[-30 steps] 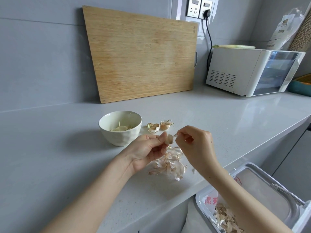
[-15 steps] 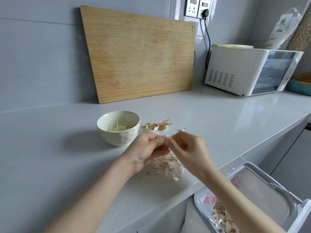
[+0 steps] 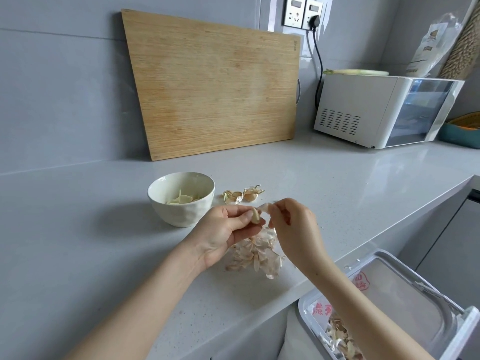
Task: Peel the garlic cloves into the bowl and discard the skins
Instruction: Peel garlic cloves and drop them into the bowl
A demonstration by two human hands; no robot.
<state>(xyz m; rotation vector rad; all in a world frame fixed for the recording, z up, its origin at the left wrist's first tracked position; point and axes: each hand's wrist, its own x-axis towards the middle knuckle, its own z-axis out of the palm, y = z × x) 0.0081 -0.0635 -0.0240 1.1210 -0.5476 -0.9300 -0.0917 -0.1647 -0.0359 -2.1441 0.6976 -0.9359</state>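
My left hand (image 3: pixel 225 233) pinches a pale garlic clove (image 3: pixel 255 216) between thumb and fingers, just above the counter. My right hand (image 3: pixel 293 222) grips a strip of papery skin (image 3: pixel 264 207) that still hangs off the clove's top. Below both hands lies a heap of loose skins (image 3: pixel 255 257). A white bowl (image 3: pixel 181 213) with several peeled cloves (image 3: pixel 181 199) stands to the left of the hands. Two unpeeled cloves (image 3: pixel 242 195) lie beside the bowl on its right.
A white bin (image 3: pixel 389 289) with skins in it stands open below the counter edge at lower right. A wooden cutting board (image 3: pixel 213 84) leans on the back wall. A white appliance (image 3: pixel 374 110) sits at the back right, plugged into the socket.
The hands came together on the clove, then parted a little. The right hand has pulled a strip of skin up and away, baring more of the clove.
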